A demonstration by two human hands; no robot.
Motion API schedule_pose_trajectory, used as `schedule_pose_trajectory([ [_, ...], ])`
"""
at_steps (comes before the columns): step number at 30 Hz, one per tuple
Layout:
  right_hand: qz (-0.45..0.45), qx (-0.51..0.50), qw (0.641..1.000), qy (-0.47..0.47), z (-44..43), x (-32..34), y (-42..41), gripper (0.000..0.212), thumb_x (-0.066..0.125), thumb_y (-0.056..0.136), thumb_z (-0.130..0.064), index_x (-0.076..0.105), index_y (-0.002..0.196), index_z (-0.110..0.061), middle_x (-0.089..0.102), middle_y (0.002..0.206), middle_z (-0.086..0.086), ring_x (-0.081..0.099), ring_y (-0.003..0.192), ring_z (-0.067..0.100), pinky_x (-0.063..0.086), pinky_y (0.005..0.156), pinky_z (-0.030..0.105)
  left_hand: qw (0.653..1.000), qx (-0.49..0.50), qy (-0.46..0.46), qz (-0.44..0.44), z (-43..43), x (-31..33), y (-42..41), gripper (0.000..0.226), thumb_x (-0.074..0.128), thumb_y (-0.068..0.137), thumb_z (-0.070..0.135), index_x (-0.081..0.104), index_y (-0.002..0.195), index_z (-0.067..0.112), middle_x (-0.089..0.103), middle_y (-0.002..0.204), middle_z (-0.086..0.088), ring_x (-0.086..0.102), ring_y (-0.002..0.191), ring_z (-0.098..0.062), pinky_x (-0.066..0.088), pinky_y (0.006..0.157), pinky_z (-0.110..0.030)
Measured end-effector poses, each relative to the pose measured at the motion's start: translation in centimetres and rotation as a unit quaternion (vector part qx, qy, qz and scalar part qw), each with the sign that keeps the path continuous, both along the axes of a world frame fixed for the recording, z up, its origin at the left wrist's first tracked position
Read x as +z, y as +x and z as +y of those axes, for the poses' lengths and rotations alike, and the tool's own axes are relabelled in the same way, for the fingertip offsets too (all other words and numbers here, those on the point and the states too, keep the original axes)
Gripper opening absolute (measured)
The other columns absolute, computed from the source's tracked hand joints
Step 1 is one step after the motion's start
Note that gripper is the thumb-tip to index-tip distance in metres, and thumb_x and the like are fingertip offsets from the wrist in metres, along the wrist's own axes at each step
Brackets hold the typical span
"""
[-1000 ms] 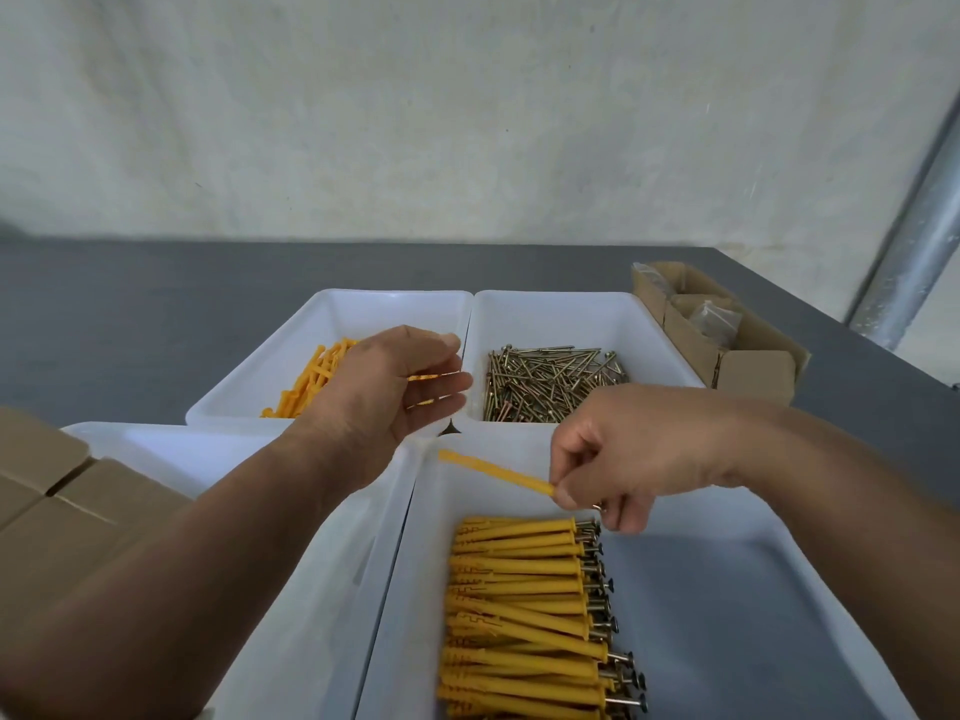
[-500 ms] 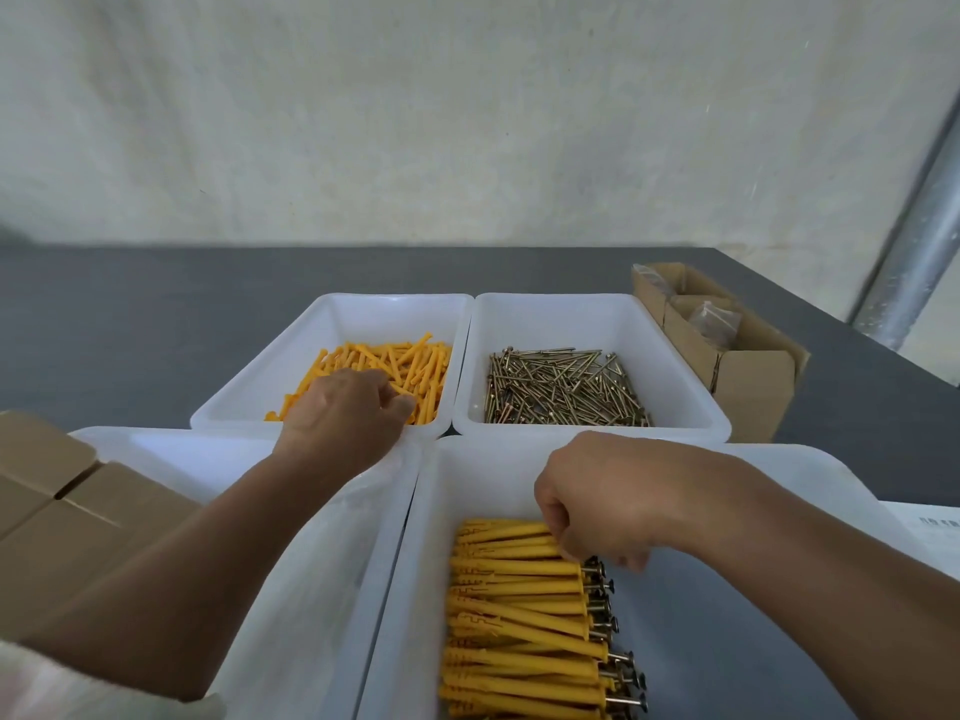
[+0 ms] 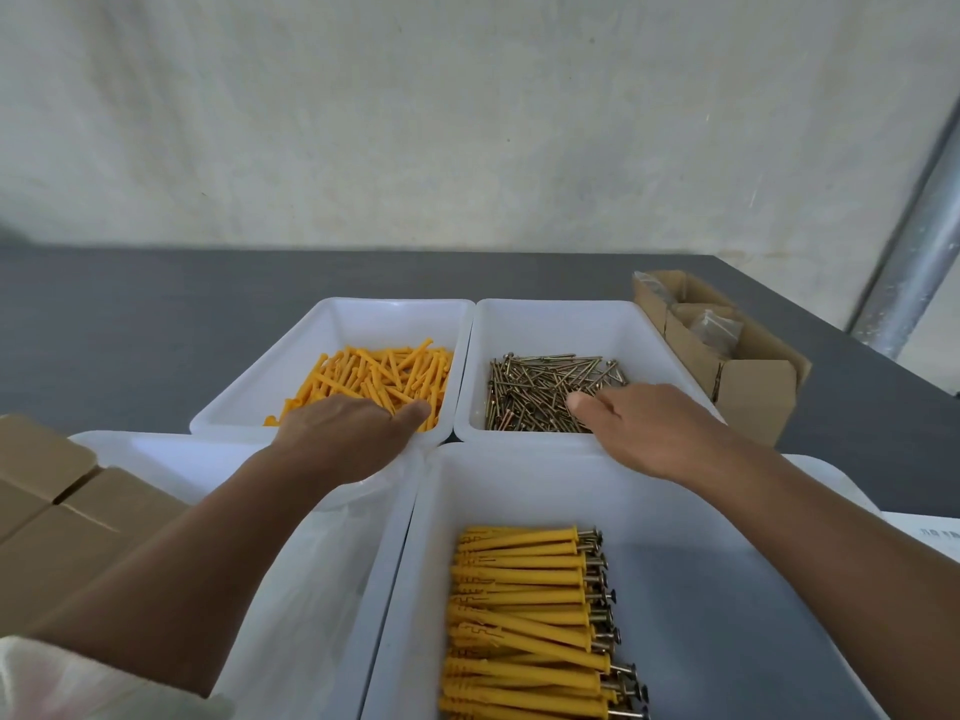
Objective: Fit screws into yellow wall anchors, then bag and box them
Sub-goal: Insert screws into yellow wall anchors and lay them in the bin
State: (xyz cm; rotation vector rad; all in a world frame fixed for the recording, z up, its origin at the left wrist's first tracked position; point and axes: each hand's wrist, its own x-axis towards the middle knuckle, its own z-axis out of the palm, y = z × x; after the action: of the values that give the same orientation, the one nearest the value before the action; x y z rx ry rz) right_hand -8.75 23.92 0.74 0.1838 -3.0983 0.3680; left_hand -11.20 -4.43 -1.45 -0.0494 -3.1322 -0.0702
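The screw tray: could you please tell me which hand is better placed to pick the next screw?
The right hand: it hovers over the loose screws in the far right tray. The left hand is over the yellow anchors in the neighbouring tray.

Yellow anchors (image 3: 384, 376), brassy screws (image 3: 540, 392), white bins (image 3: 550, 319), dark grey table (image 3: 156, 324)

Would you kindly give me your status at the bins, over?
Left grip over loose yellow plastic anchors, right grip over loose metal screws; fingertips hidden. No obstruction seen.
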Motion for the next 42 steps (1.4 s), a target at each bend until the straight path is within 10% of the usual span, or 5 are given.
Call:
schedule_pose_trajectory([
  [5, -0.118, -0.035, 0.991, 0.047, 0.5, -0.5, -1.3, 0.088, 0.003, 0.087, -0.078, 0.051, 0.141, -0.027, 0.049, 0.146, 0.004, 0.045, 0.131, 0.027, 0.038, 0.101, 0.043, 1.0, -0.012, -0.007, 0.001, -0.3, -0.2, -0.2, 0.085, 0.006, 0.087, 0.078, 0.069, 0.083, 0.021, 0.063, 0.084, 0.004, 0.053, 0.079, -0.011, 0.035, 0.065, -0.03],
  [12, -0.199, -0.045, 0.979, -0.031, 0.3, -0.3, -2.0, 0.08, 0.022, 0.089, -0.078, 0.042, 0.147, -0.028, 0.029, 0.159, 0.003, 0.027, 0.145, 0.026, 0.023, 0.114, 0.042, 1.0, -0.015, -0.016, -0.002, -0.2, -0.2, -0.2, 0.087, 0.006, 0.087, 0.078, 0.069, 0.085, 0.018, 0.065, 0.085, 0.001, 0.055, 0.08, -0.012, 0.036, 0.065, -0.029],
  [25, -0.202, -0.022, 0.978, -0.049, 0.3, -0.1, -2.1, 0.052, 0.033, 0.092, -0.06, 0.062, 0.115, -0.024, 0.054, 0.136, 0.005, 0.049, 0.121, 0.025, 0.037, 0.098, 0.038, 1.0, -0.012, -0.005, -0.005, -0.1, 0.0, 0.0, 0.085, 0.008, 0.089, 0.075, 0.069, 0.082, 0.017, 0.063, 0.078, 0.0, 0.055, 0.078, -0.012, 0.041, 0.072, -0.031],
  [35, -0.059, -0.06, 0.994, -0.067, 0.6, -0.8, -1.8, 0.047, 0.049, 0.083, -0.055, 0.049, 0.055, -0.017, 0.051, 0.057, -0.004, 0.053, 0.058, 0.016, 0.034, 0.054, 0.028, 0.999, -0.001, 0.037, -0.02, 0.1, 0.8, 0.5, 0.064, 0.022, 0.097, 0.064, 0.06, 0.079, 0.015, 0.066, 0.091, -0.006, 0.058, 0.086, -0.02, 0.04, 0.071, -0.031],
  [42, 0.066, -0.014, 0.976, -0.209, 1.8, -0.8, -0.4, 0.019, 0.06, 0.093, -0.022, 0.076, 0.092, -0.033, 0.063, 0.086, -0.025, 0.058, 0.083, -0.005, 0.044, 0.069, 0.015, 0.986, -0.039, 0.151, -0.065, -0.5, 2.8, 1.3, 0.031, 0.043, 0.098, 0.028, 0.059, 0.078, 0.011, 0.059, 0.089, -0.009, 0.047, 0.08, -0.015, 0.044, 0.081, -0.038],
])
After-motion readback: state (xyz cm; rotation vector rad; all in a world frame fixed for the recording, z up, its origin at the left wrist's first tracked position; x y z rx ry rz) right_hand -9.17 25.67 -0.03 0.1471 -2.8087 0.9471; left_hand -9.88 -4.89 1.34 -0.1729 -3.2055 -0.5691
